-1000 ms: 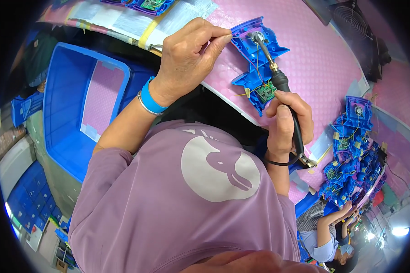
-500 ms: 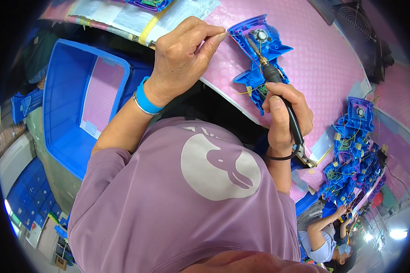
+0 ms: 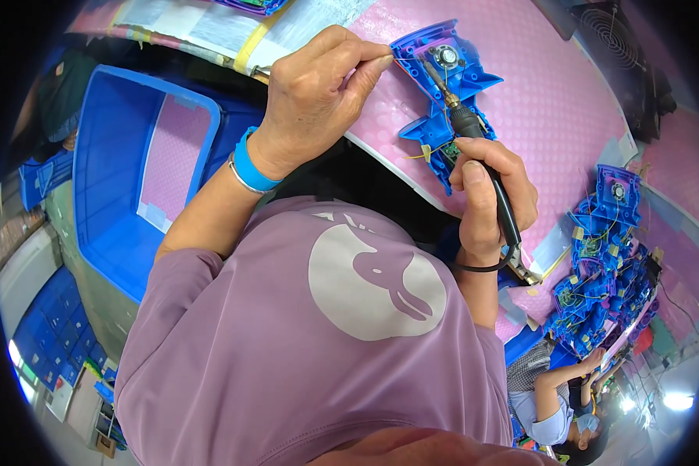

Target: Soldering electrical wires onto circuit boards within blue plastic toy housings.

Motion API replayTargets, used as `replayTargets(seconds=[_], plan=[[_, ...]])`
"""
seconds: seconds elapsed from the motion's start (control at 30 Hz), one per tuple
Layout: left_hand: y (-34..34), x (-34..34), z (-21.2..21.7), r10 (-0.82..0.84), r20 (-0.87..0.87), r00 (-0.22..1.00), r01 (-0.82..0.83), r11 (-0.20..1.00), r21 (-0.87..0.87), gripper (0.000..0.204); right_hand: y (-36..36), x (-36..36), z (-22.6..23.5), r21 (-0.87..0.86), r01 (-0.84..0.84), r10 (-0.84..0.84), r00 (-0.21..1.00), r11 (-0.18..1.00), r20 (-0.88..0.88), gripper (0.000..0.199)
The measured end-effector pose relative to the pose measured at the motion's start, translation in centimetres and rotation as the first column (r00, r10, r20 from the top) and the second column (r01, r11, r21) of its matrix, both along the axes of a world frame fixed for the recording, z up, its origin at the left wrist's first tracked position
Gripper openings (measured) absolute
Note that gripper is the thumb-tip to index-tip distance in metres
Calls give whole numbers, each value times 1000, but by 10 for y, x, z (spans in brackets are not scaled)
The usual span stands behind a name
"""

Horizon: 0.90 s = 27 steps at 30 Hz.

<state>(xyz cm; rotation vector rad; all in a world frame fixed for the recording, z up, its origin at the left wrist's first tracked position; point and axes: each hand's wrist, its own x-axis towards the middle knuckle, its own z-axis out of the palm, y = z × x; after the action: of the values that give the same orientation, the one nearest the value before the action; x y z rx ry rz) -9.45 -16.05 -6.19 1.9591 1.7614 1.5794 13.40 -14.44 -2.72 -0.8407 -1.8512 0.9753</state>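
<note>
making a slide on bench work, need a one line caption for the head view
Right hand holds a soldering iron over a blue plastic housing; left hand pinches a thin strand.

Blue bin point(image 3: 116, 171) (pink sheet point(image 3: 177, 155) inside), fan point(image 3: 610, 37), co-worker point(image 3: 550, 400)

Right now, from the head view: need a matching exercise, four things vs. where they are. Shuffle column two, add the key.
Things
1. soldering iron
2. round speaker
3. blue wristband
4. blue bin

Places
A. around the wrist of the left hand
B. at the left of the view, a pink sheet showing inside
C. in the upper part of the blue shell
D. held in the right hand

Pairs: 1-D, 2-C, 3-A, 4-B
</note>
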Motion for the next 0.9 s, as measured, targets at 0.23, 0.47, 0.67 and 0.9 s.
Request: replayTargets(seconds=[0.23,0.47,0.67,0.9], plan=[[5,0,-3,-16,-39,999,17,1000,22,9,-1,-1,1,9,3,-3,1000,1000,7,23],[-5,0,14,-20,27,999,20,999,-26,35,-1,1,3,21,13,-14,999,1000,29,23],[0,-8,2,-219,-206,954,244,964,106,49,-4,2,4,5,37,-37,998,999,-41,16],[3,-12,4,-250,-397,883,281,959,21,36,-2,2,4,22,14,-13,999,1000,-39,19]])
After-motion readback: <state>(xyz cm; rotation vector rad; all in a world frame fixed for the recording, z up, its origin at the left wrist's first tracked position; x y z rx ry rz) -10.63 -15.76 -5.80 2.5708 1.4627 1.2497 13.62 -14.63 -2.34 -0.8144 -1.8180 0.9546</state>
